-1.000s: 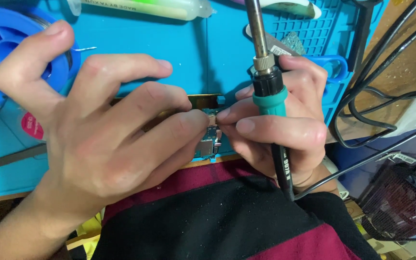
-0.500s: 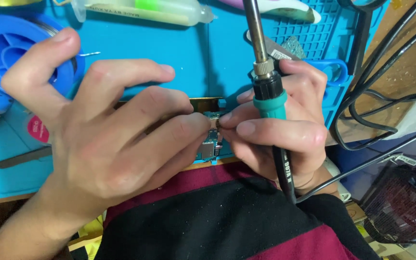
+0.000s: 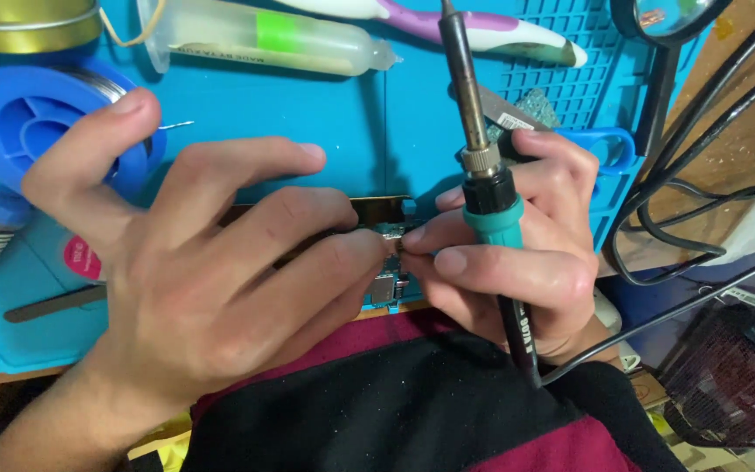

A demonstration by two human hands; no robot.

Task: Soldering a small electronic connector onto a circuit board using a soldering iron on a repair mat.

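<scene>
My left hand (image 3: 211,271) is spread over a small circuit board (image 3: 392,284) at the front edge of the blue work mat (image 3: 342,114); its fingertips press on the board, which is mostly hidden. My right hand (image 3: 517,253) grips a soldering iron (image 3: 487,188) with a teal and black handle. The iron's metal tip points up and away from the board. The right fingertips also pinch at the board, meeting the left fingertips there. A flat metal strip (image 3: 377,208) lies just behind the board.
A blue solder spool (image 3: 37,122), a clear syringe with a green band (image 3: 264,39), a white and purple tool (image 3: 482,31) and a gold tin (image 3: 28,22) lie on the mat. Black cables (image 3: 683,201) run along the right. A dark mesh basket (image 3: 736,376) stands at lower right.
Both hands stay on the board; the left hand has shifted slightly and its thumb has lifted. The view has tilted a little, bringing the gold tin in.
</scene>
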